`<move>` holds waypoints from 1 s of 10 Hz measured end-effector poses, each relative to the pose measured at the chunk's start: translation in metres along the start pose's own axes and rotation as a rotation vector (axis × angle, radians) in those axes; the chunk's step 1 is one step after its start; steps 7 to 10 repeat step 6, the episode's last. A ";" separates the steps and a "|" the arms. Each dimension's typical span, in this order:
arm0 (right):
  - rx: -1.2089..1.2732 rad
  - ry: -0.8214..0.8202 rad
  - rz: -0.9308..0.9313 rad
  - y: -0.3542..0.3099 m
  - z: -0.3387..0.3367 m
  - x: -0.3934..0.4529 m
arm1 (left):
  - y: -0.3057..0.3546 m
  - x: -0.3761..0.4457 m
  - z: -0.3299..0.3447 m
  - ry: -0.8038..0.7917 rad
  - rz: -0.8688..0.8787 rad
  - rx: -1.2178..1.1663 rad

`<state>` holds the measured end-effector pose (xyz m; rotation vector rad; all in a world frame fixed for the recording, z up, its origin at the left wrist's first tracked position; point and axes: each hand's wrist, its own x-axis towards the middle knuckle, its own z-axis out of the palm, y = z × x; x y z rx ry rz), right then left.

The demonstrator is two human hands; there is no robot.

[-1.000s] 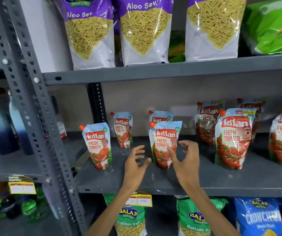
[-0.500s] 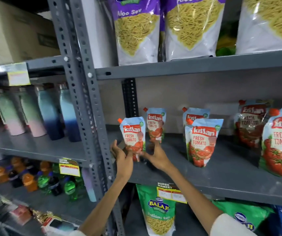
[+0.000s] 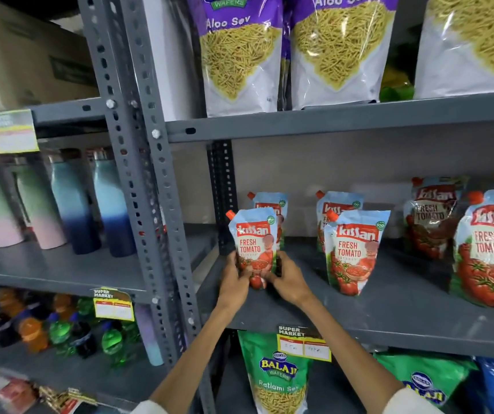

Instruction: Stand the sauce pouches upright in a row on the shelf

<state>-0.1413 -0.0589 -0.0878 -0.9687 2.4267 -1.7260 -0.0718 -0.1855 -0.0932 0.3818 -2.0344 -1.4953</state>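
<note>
Several Kissan tomato sauce pouches stand on the grey middle shelf (image 3: pixel 389 318). My left hand (image 3: pixel 235 283) and my right hand (image 3: pixel 287 279) both grip the lower part of the leftmost front pouch (image 3: pixel 254 240), which stands upright near the shelf's left end. Right behind it a second pouch (image 3: pixel 272 204) peeks out. Further right stands a front pouch (image 3: pixel 353 252) with another pouch (image 3: pixel 333 207) behind it. Two larger pouches, one in front (image 3: pixel 490 252) and one behind (image 3: pixel 432 216), stand at the right edge.
A perforated grey upright (image 3: pixel 138 174) borders the shelf on the left. Aloo Sev bags (image 3: pixel 239 55) fill the shelf above. Balaji snack bags (image 3: pixel 275 375) hang below, behind a price tag (image 3: pixel 302 343). Bottles (image 3: pixel 69 201) stand in the left bay.
My view has swung left and closer. Both hands left the middle pouch, moved to the leftmost front pouch and closed around its base.
</note>
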 end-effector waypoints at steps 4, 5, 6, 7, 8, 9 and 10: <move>-0.088 0.053 0.013 0.013 -0.012 -0.006 | -0.004 0.002 0.012 -0.020 0.005 0.038; -0.103 0.042 0.024 0.005 -0.018 -0.013 | 0.007 -0.007 0.010 -0.002 -0.002 0.046; -0.102 0.045 -0.039 0.008 -0.026 -0.033 | 0.009 -0.035 0.019 0.125 0.073 0.367; -0.102 0.045 -0.039 0.008 -0.026 -0.033 | 0.009 -0.035 0.019 0.125 0.073 0.367; -0.102 0.045 -0.039 0.008 -0.026 -0.033 | 0.009 -0.035 0.019 0.125 0.073 0.367; -0.102 0.045 -0.039 0.008 -0.026 -0.033 | 0.009 -0.035 0.019 0.125 0.073 0.367; -0.102 0.045 -0.039 0.008 -0.026 -0.033 | 0.009 -0.035 0.019 0.125 0.073 0.367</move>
